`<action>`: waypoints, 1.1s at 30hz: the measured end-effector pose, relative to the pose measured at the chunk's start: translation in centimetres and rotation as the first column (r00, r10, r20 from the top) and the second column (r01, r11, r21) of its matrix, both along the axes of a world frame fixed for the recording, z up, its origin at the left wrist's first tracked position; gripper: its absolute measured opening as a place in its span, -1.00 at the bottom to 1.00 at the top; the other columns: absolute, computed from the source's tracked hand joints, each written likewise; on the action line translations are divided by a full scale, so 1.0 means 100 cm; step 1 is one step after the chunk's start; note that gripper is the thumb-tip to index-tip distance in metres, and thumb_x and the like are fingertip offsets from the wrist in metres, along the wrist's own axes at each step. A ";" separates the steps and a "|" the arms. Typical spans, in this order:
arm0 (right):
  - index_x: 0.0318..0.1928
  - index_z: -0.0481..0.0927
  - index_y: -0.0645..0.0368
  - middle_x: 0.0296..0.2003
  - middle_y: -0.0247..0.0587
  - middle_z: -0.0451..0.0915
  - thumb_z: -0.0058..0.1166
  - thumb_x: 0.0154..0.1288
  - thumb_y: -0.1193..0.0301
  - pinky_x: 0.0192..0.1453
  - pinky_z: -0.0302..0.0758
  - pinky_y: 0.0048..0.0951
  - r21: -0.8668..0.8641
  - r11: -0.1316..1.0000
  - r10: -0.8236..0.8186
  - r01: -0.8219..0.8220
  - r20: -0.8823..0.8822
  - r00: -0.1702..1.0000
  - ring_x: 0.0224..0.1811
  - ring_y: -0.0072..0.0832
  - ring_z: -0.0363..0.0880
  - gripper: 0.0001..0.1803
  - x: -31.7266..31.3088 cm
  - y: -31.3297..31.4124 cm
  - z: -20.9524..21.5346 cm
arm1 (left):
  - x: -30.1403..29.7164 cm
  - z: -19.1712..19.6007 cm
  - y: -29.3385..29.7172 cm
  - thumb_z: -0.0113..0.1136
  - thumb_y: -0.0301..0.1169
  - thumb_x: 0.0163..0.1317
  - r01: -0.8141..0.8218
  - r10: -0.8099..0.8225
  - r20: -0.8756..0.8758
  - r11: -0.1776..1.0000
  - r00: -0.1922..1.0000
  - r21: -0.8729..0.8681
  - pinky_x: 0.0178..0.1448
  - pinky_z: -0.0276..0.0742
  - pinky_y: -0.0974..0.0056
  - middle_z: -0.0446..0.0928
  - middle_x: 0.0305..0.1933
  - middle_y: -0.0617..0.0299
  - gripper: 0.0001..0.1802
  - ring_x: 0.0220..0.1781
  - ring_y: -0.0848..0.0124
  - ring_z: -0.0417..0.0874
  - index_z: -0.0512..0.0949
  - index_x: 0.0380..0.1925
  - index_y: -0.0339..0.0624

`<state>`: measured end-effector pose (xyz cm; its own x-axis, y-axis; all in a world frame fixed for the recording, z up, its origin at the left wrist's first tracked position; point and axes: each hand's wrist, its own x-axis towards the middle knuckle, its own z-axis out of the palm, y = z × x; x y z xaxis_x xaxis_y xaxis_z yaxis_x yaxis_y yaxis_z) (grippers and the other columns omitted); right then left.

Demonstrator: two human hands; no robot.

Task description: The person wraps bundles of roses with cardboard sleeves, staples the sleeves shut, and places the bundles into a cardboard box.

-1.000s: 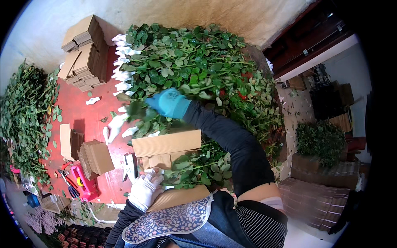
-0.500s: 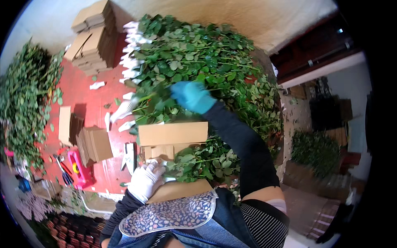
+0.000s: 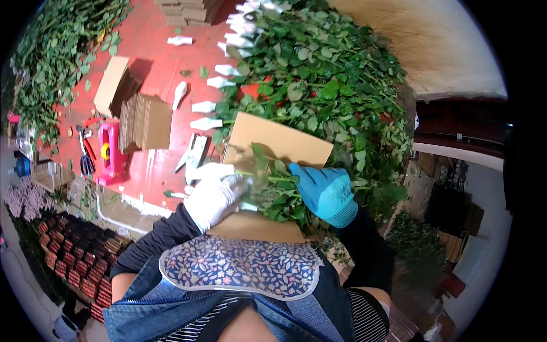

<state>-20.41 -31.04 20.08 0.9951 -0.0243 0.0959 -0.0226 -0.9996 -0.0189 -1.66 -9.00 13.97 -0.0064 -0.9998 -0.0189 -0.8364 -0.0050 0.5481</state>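
In front of me stands an open cardboard box with leafy stems inside it. My left hand, in a white glove, is closed at the box's left side around the head end of a stem. White netted sleeves show beside its fingers, and what lies under the palm is hidden. My right hand, in a blue glove, is closed on the leafy green stems over the box, fingers partly hidden by leaves. Past the box lies a large pile of leafy stems, their heads in white sleeves pointing left.
On the red table sit folded cardboard pieces, a pink tape dispenser, red-handled pruners and a stapler-like white tool. More foliage lies at far left. A cardboard stack is at the back.
My right hand has come from the pile toward me, over the box, with stems in it. The large sleeved head by the pile's edge is gone from there. The view has shifted.
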 end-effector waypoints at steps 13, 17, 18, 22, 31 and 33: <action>0.18 0.56 0.12 -0.44 -0.17 0.58 0.11 0.27 0.33 -0.49 0.48 -0.25 0.068 0.985 -0.121 0.159 -0.381 0.917 -0.53 -0.30 0.57 -0.55 -0.050 -0.012 -0.066 | 0.007 -0.011 -0.002 0.35 -0.35 0.00 -0.002 0.005 -0.129 1.000 0.992 0.025 0.11 0.51 0.09 0.52 0.18 0.15 -0.46 0.07 0.12 0.56 0.54 0.07 -0.11; 0.21 0.54 0.10 -0.45 -0.19 0.53 0.09 0.26 0.34 -0.51 0.42 -0.20 0.023 0.990 -0.118 0.136 -0.369 0.922 -0.53 -0.31 0.53 -0.52 -0.064 -0.012 -0.071 | 0.005 -0.003 -0.008 0.34 -0.37 -0.03 0.015 -0.010 -0.090 0.998 0.996 0.056 0.15 0.48 0.09 0.48 0.19 0.13 -0.36 0.08 0.11 0.54 0.48 0.16 -0.07; 0.21 0.54 0.09 -0.45 -0.20 0.51 0.09 0.25 0.35 -0.52 0.40 -0.18 0.001 0.994 -0.105 0.113 -0.350 0.931 -0.53 -0.31 0.51 -0.51 -0.064 -0.010 -0.069 | 0.006 -0.001 -0.011 0.34 -0.38 -0.04 0.021 -0.019 -0.061 0.999 0.998 0.044 0.15 0.47 0.09 0.47 0.19 0.12 -0.34 0.09 0.11 0.54 0.46 0.17 -0.07; 0.23 0.51 0.12 -0.40 -0.17 0.54 0.07 0.20 0.36 -0.48 0.42 -0.16 0.033 0.990 -0.114 0.137 -0.377 0.919 -0.49 -0.25 0.54 -0.47 -0.063 -0.005 -0.067 | 0.006 0.005 -0.016 0.40 -0.31 -0.12 0.067 -0.069 0.003 0.976 0.998 0.205 0.17 0.46 0.06 0.35 0.32 0.07 -0.32 0.10 0.09 0.51 0.47 0.12 -0.03; 0.07 0.59 0.21 -0.36 0.00 0.66 0.20 0.28 0.39 -0.35 0.56 -0.24 0.559 0.783 -0.241 0.273 -0.131 0.962 -0.46 -0.12 0.62 -0.65 -0.023 -0.080 0.026 | 0.014 0.000 -0.023 0.44 -0.22 -0.11 0.104 -0.109 0.024 0.980 0.994 0.167 0.03 0.53 0.02 0.34 0.31 -0.11 -0.39 0.08 0.00 0.55 0.48 0.00 -0.06; 0.01 0.63 0.19 -0.33 0.01 0.66 0.17 0.29 0.39 -0.30 0.57 -0.19 0.540 0.815 -0.279 0.208 0.052 0.959 -0.35 -0.12 0.66 -0.70 0.013 -0.106 0.017 | 0.015 -0.002 -0.021 0.46 -0.20 -0.12 0.098 -0.104 0.032 0.981 0.994 0.166 0.05 0.51 0.01 0.32 0.32 -0.11 -0.36 0.11 0.00 0.53 0.48 0.02 -0.06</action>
<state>-19.12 -41.69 21.81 0.9305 -0.3463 0.1190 -0.2262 -0.7991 -0.5570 -0.21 -11.08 13.79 -0.1030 -0.9774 -0.1845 -0.8587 -0.0063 0.5125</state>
